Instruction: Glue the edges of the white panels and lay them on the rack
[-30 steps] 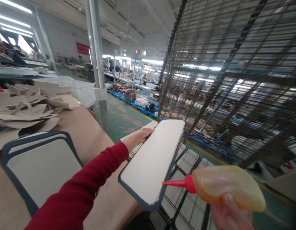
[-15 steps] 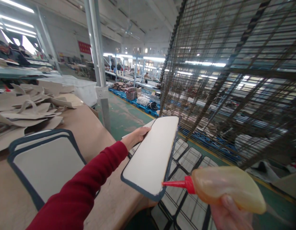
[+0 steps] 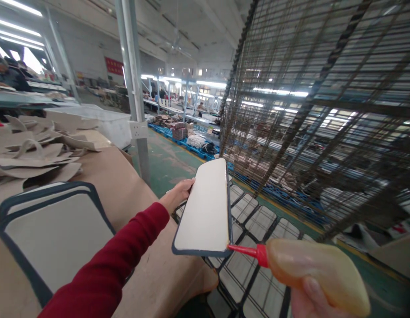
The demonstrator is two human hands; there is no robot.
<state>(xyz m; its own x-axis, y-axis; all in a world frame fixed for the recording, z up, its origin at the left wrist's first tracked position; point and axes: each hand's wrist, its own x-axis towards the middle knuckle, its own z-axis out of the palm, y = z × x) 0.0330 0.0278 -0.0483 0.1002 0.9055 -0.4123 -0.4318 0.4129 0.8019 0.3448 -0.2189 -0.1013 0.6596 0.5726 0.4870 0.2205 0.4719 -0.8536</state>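
Observation:
My left hand (image 3: 180, 193) grips the left edge of a pale panel with a dark blue border (image 3: 206, 212), held up beyond the table corner. In my right hand (image 3: 309, 298) is a squeeze bottle of yellowish liquid (image 3: 317, 269). Its red nozzle (image 3: 244, 250) points left, and the tip touches or nearly touches the panel's lower right corner. A thin yellowish line runs along the panel's right edge. Similar bordered panels (image 3: 59, 234) lie stacked on the table at the left.
Beige cut pieces (image 3: 36, 145) are heaped on the brown table (image 3: 115, 176). A wire mesh rack (image 3: 307, 88) rises at the right, with more panels (image 3: 258, 265) on mesh below. A metal post (image 3: 135, 88) and a white bin (image 3: 108, 123) stand beyond. People work far left.
The panel has turned more upright and shifted left with my left hand. The nozzle tip stays near its lower right corner. The camera view has shifted slightly.

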